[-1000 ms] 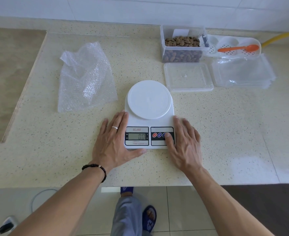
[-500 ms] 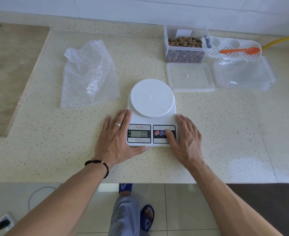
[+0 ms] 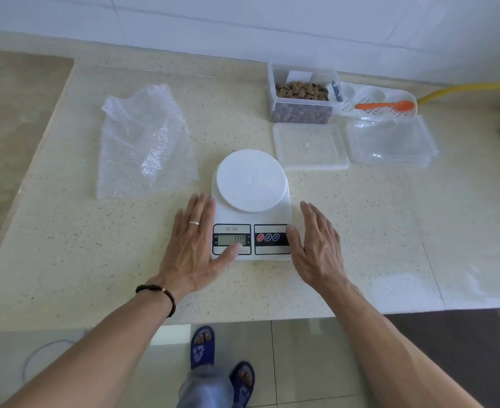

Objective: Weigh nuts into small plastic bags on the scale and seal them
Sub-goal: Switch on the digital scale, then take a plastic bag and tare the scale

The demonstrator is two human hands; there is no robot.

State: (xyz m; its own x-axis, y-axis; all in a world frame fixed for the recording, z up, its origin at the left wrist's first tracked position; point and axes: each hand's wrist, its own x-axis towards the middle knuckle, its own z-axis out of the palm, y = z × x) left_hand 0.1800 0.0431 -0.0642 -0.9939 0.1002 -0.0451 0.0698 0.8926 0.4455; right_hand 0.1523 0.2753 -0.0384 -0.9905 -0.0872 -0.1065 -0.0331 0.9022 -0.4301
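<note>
The scale (image 3: 251, 204) is set near the front edge of the counter (image 3: 360, 231), its round white platter bare and its display lit. It is flanked by both hands. The left hand (image 3: 194, 245) is laid flat at the scale's left side, fingers straight and together, with the thumb stretched across the display; nothing is gripped. The right hand (image 3: 316, 245) is held just beside the scale's right edge, fingers straight and slightly spread, nothing held; whether the edge is touched cannot be told.

Behind the scale, to the right, a clear lid (image 3: 310, 145) is laid flat, and the tub (image 3: 301, 98) of nuts (image 3: 301, 91) stands open behind it. Right of the lid a stack of bags (image 3: 390, 142) is seen, with an orange spoon (image 3: 385, 106) resting in a white tray (image 3: 372, 97) behind it. Bubble wrap (image 3: 145, 145) lies well to the left.
</note>
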